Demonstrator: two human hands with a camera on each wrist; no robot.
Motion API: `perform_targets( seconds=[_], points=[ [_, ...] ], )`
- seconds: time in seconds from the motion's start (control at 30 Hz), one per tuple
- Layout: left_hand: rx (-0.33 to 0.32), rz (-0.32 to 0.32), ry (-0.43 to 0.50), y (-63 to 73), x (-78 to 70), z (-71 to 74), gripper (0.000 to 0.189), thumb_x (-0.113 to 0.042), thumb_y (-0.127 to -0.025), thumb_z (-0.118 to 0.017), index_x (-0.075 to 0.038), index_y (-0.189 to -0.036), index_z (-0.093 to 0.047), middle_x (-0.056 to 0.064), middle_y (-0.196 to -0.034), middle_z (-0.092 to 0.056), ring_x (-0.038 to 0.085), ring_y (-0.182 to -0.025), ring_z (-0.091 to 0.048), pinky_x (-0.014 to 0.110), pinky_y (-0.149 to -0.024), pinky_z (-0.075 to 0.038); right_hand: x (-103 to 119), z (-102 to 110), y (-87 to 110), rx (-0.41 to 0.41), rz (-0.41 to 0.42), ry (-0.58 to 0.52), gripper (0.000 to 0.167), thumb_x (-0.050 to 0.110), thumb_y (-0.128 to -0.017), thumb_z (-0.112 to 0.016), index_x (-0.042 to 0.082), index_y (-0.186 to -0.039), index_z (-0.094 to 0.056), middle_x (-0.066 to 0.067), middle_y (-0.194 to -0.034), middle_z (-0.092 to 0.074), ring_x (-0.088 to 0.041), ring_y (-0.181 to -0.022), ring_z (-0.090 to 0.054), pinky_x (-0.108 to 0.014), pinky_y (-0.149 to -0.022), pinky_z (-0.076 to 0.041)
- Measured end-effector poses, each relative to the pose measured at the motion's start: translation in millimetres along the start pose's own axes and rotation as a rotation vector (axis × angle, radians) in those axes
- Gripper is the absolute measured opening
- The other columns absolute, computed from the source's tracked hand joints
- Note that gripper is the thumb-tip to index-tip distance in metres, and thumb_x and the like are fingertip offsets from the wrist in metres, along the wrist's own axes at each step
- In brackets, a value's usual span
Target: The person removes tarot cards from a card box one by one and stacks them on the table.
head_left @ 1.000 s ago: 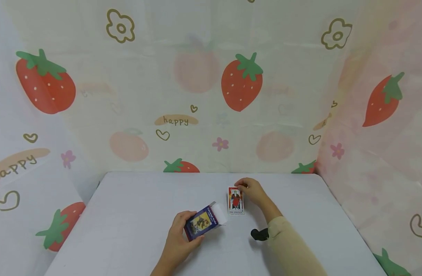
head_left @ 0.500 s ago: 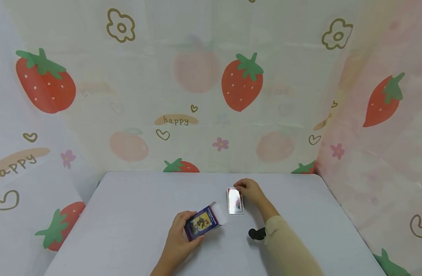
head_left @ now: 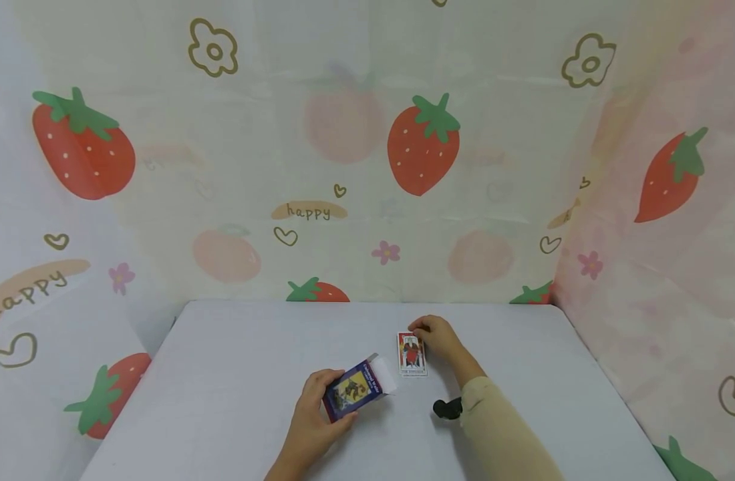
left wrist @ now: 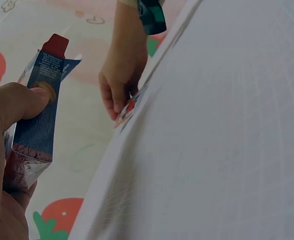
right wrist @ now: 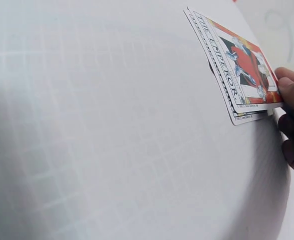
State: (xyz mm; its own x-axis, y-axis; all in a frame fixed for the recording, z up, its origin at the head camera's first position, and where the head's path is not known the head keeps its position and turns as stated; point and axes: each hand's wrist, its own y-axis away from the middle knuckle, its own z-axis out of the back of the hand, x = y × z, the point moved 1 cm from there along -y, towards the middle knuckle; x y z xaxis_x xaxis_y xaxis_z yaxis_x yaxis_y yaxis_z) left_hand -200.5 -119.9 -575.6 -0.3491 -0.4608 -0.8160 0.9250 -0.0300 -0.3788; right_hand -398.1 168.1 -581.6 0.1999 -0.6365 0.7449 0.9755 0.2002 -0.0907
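Observation:
My left hand (head_left: 312, 415) grips a blue tarot card box (head_left: 352, 389) with a yellow picture on its front, tilted above the table. Its white end flap stands open toward the right; in the left wrist view the thumb presses on the box's narrow blue side (left wrist: 40, 115). At the far end of the table, my right hand (head_left: 441, 337) pinches the top edge of a tarot card (head_left: 412, 354) that reads "THE EMPEROR". Close up, the right thumb (right wrist: 293, 89) lies on this card's face. At least one more card (right wrist: 244, 119) shows under it, slightly offset.
A white-covered table (head_left: 235, 387) lies under both hands. Behind it hangs a curtain (head_left: 367, 167) printed with strawberries, and similar sheets close off both sides. A black strap end (head_left: 448, 409) sticks out beside the right sleeve (head_left: 506, 427).
Glare on the Emperor card half a second ago is gone, so its tilt seems to have altered slightly. Both hands keep nearly the same places and grips.

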Motion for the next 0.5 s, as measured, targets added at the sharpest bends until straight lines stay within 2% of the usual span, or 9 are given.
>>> perform_targets(
  seconds=[0.17,0.5],
  points=[
    [-0.004,-0.001,0.015,-0.2,1.0,-0.6,0.077,-0.014,-0.07,-0.095,-0.024,-0.137,-0.058,-0.014,-0.132,-0.052,0.007,-0.121,-0.053,0.042,-0.108,-0.048,-0.6,-1.1,-0.9,0.006,0.013,0.031,0.011,0.005,-0.097,-0.066,0.008,-0.101,-0.076,-0.005,-0.101,-0.071,-0.02,-0.097,-0.062,-0.046,-0.094,-0.052],
    [-0.011,-0.013,0.005,-0.3,1.9,-0.2,0.078,-0.014,-0.069,-0.095,-0.021,-0.137,-0.059,-0.013,-0.132,-0.052,0.007,-0.121,-0.053,0.041,-0.108,-0.048,-2.6,-3.1,-1.7,0.026,0.013,0.063,0.012,0.005,-0.097,-0.067,0.01,-0.101,-0.077,-0.005,-0.103,-0.071,-0.021,-0.101,-0.063,-0.045,-0.094,-0.053]
  ],
)
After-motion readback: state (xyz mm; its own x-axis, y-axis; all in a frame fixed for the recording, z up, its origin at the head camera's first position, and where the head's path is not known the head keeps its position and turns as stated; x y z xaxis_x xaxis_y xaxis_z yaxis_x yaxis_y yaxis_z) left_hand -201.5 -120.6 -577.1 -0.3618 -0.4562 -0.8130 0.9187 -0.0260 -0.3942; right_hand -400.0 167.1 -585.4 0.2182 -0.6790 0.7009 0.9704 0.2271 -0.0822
